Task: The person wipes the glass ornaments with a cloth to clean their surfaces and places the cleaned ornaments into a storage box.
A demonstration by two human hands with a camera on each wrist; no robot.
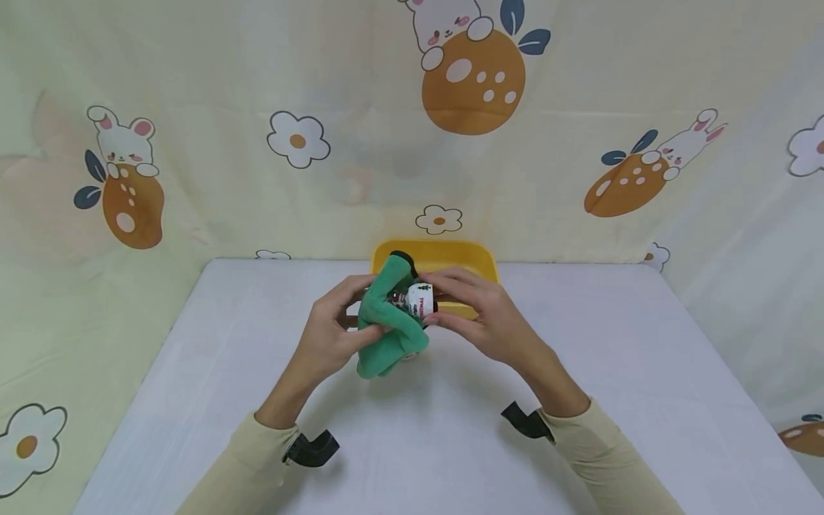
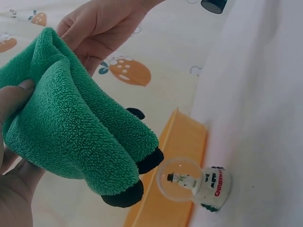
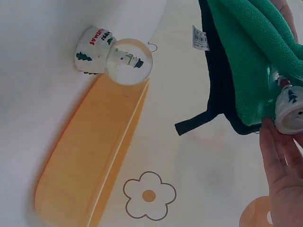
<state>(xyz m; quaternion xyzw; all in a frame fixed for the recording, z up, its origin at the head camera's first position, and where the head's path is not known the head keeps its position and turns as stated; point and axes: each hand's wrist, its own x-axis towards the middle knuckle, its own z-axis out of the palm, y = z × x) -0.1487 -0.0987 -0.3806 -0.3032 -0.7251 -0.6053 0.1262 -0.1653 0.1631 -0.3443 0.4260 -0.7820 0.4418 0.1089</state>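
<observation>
A green terry cloth [image 1: 380, 357] with black edging is bunched in my left hand [image 1: 328, 329], thumb on top and fingers beneath. The cloth wraps around the glass ball of a snow globe [image 1: 420, 300]. My right hand [image 1: 479, 311] holds this globe by its white base, fingers and thumb on either side. In the right wrist view the base [image 3: 289, 111] faces the camera and a red-and-white figure shows beside the cloth. A second snow globe [image 2: 215, 189], with a snowman inside and red lettering on its base, stands on the table; my left hand mostly hides it in the head view.
A yellow plastic tray [image 1: 444, 249] stands at the table's back edge, behind both hands. The white-covered table [image 1: 412, 458] meets a patterned curtain [image 1: 367, 179] with rabbits and flowers. A black strap end [image 1: 312, 449] sticks out at the left wrist.
</observation>
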